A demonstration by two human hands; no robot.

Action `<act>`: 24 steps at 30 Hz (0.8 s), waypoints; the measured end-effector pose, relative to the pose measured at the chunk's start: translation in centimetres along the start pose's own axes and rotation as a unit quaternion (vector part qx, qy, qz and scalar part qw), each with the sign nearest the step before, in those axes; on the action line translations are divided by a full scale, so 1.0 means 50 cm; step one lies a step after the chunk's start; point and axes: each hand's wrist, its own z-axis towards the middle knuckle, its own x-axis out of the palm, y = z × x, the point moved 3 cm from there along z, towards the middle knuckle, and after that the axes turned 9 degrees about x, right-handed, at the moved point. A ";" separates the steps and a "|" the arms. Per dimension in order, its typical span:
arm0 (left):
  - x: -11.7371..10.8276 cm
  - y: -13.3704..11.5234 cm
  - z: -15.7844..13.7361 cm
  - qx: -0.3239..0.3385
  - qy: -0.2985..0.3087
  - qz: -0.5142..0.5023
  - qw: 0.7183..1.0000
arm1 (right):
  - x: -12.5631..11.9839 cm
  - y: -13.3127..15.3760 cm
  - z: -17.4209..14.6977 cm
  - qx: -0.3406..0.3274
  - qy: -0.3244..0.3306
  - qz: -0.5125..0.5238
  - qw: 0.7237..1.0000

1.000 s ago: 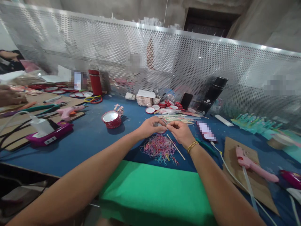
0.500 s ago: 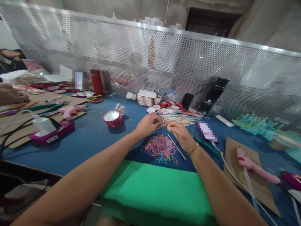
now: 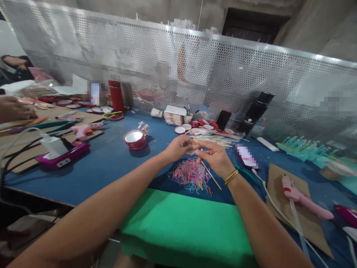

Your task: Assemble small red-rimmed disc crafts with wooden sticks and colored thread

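My left hand [image 3: 180, 147] is closed, with its fingertips on a small round red-rimmed disc [image 3: 190, 152], mostly hidden by the fingers. From the other side my right hand [image 3: 213, 154] pinches the same disc, its index finger reaching across to the left fingertips. Whether a thread runs between the fingers I cannot tell. Just below the hands lies a tangled heap of pink, purple and blue loops of thread or rubber bands [image 3: 191, 175]. A thin wooden stick [image 3: 213, 176] rests at the heap's right side.
A red-rimmed round tin [image 3: 135, 140] stands left of my hands. Wooden sticks [image 3: 223, 141], white discs [image 3: 180, 130] and a phone [image 3: 247, 156] lie behind and right. Pink glue guns [image 3: 301, 197] lie at both sides. A perforated metal screen [image 3: 139, 59] closes off the back. A co-worker's hand [image 3: 13, 108] shows at left.
My right hand has moved left and closed in on the disc, so both hands now meet. The disc, upright and visible before, is now tilted flatter and more covered.
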 end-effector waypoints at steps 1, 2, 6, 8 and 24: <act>0.008 -0.003 -0.003 -0.010 0.019 -0.044 0.999 | -0.008 -0.004 0.003 -0.004 -0.021 -0.011 1.000; 0.013 -0.007 -0.005 -0.019 0.033 -0.082 0.996 | -0.016 -0.005 0.005 -0.014 -0.041 -0.025 0.999; 0.005 -0.015 -0.004 -0.031 0.006 -0.116 0.993 | -0.047 0.011 0.003 -0.078 -0.102 -0.154 0.980; -0.005 -0.014 0.000 -0.028 -0.023 -0.110 0.993 | -0.055 0.015 0.002 -0.091 -0.118 -0.248 0.957; 0.002 -0.017 -0.005 -0.094 -0.047 -0.161 0.981 | -0.026 0.000 -0.001 -0.068 -0.087 -0.405 0.907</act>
